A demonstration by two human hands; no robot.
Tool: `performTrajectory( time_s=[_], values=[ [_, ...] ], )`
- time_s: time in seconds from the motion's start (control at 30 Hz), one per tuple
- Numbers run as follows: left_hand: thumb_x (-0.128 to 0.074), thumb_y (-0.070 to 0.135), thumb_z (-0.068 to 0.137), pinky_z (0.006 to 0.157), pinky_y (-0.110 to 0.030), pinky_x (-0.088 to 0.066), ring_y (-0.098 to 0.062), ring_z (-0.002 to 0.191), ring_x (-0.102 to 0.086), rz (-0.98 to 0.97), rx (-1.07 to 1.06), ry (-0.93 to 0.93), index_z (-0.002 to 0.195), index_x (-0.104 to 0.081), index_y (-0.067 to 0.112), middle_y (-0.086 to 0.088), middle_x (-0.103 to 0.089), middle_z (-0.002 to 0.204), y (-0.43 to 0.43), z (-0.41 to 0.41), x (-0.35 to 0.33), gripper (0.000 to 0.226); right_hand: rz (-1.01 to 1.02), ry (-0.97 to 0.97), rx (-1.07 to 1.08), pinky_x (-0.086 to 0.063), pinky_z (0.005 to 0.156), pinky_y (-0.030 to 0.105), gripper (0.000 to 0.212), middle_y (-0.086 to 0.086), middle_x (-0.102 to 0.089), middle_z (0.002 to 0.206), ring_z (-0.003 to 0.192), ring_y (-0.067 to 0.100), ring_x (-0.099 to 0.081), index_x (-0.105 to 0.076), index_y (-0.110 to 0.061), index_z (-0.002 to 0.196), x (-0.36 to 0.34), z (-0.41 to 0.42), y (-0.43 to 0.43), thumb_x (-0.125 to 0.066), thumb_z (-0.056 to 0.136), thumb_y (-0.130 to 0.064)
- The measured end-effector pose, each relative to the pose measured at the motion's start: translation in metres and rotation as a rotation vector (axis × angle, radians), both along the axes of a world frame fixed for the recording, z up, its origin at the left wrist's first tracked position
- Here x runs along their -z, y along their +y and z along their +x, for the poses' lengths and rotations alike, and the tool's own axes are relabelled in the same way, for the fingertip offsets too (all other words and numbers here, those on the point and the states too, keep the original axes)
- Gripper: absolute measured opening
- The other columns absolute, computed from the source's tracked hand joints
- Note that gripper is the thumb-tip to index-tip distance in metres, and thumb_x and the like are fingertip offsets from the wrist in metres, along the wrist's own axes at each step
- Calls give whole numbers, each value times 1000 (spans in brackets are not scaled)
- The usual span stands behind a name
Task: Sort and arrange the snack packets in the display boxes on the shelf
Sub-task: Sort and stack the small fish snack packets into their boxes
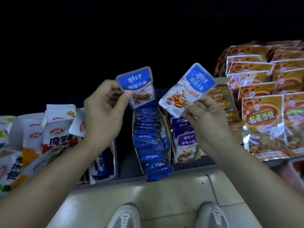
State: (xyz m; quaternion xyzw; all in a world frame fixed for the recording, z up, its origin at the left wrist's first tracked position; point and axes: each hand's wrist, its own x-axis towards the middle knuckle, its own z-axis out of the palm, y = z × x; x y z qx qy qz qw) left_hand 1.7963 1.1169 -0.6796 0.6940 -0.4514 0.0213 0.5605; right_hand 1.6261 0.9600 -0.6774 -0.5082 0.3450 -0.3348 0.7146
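Each hand — left hand (105, 111), right hand (207, 117) — pinches a blue packet (display box (139, 155) crammed).

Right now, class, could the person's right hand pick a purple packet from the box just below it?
Probably not yet: the right hand already pinches a blue packet, though nothing covers the purple packets.

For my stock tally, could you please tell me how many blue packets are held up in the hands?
2: one blue packet in the left hand, another packet in the right hand. More lie in the box below.
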Motion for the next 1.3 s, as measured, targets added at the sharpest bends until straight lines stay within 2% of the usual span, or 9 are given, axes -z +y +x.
performTrajectory(
  time_s=[0.23, 0.47, 0.57, 0.77, 0.9, 0.97, 1.1, 1.2, 1.3],
  values=[
    [-60, 12, 102, 92, -34, -55, -4, 107, -65, 64, 28, 23, 115, -63, 3, 12, -66, 111, -10, -9, 19, 16, -58, -21, -9, -54, 78, 29, 11, -2, -73, 90, 93, 16, -69, -60, -15, 90, 3, -3, -1, -61, 96, -6],
    [-56, 7, 103, 96, -28, -53, -4, 115, -62, -17, -13, -30, 126, -57, 12, 10, -64, 118, -13, -3, 14, 23, 16, -99, -20, -56, 92, 38, 15, -6, -70, 76, 91, 11, -71, -56, -12, 87, 3, 10, -1, -54, 99, -5],
    [-56, 8, 104, 96, -34, -54, -9, 116, -63, 12, 27, -17, 127, -58, 7, 4, -65, 119, -14, 0, 15, 23, 31, -115, -17, -56, 92, 39, 13, -6, -71, 82, 96, 14, -71, -57, -12, 89, 1, 12, -1, -53, 100, -5],
    [-54, 17, 105, 88, -35, -56, -8, 105, -66, 137, 11, -1, 121, -62, 10, 10, -68, 110, -7, -2, 27, 19, 60, -121, 18, -57, 91, 39, 8, -2, -70, 86, 98, 16, -71, -56, -8, 94, 4, 9, -1, -53, 100, -4],
    [-53, 27, 104, 73, -44, -54, -6, 86, -64, 321, -55, -85, 109, -65, 13, 9, -69, 95, -9, 2, 35, 19, 39, -106, 12, -57, 90, 38, 8, -3, -72, 89, 103, 19, -70, -58, -9, 95, 8, 10, 0, -53, 100, -6],
    [-51, 33, 100, 74, -41, -55, -5, 85, -62, 342, -87, -90, 112, -66, 14, 10, -69, 94, -13, 3, 34, 27, 12, -108, 23, -57, 88, 36, 9, -2, -71, 91, 104, 19, -70, -58, -9, 95, 8, 12, 2, -53, 100, -4],
    [-57, 30, 104, 87, -21, -52, -2, 101, -62, 211, -35, -11, 131, -60, 18, 19, -63, 108, -14, -2, 27, 30, -11, -189, 80, -58, 84, 36, 15, 1, -68, 95, 99, 17, -70, -56, -10, 90, 6, 11, 2, -51, 100, 0],
    [-58, 22, 103, 83, -26, -54, 2, 97, -63, 169, -39, -47, 117, -68, 15, 20, -64, 102, -15, 0, 24, 18, 7, -279, 79, -59, 82, 38, 23, 12, -65, 106, 100, 23, -69, -57, -13, 82, 5, 10, 4, -49, 100, 0],
    [-62, 23, 101, 78, -18, -55, 7, 88, -64, 166, -138, -24, 107, -69, 22, 17, -67, 94, -19, 8, 25, 9, -70, -266, -25, -59, 83, 41, 21, 10, -68, 102, 101, 25, -68, -61, -14, 82, 6, 15, 10, -52, 98, -6]
  ],
)
